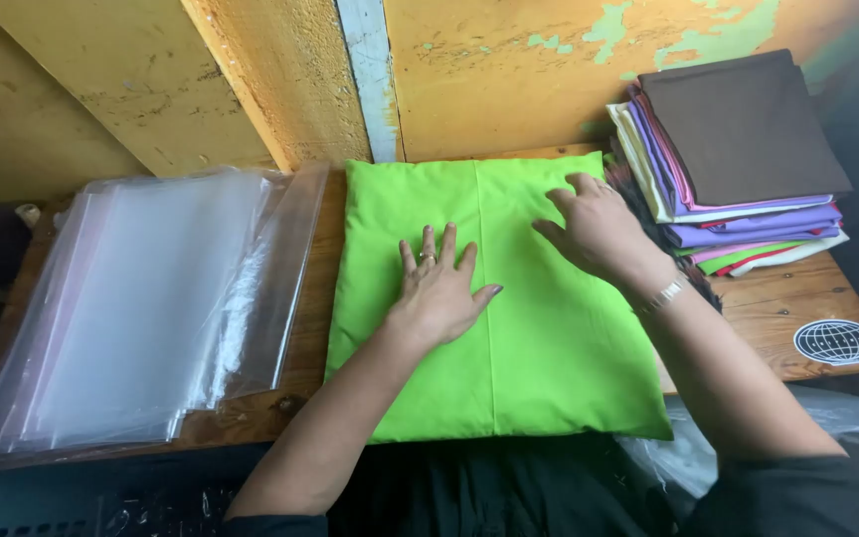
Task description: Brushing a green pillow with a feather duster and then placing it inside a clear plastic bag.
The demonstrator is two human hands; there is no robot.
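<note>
my left hand flat, fingers spread on the lime green folded cloth, my right hand open too, pressing its upper right, gripping nothing, cloth mid-table, clear plastic bags stacked left, pile of folded fabrics right

Folded cloth plain lime green; clear plastic bags colourless; stacked fabrics brown, purple, cream, pink; wooden counter brown; wall peeling yellow.

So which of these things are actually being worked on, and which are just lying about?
In hand:
- green folded cloth, pressed flat by left hand and right hand

Lying about:
- clear plastic bags
- stack of folded cloths
- round sticker on wooden table
</note>
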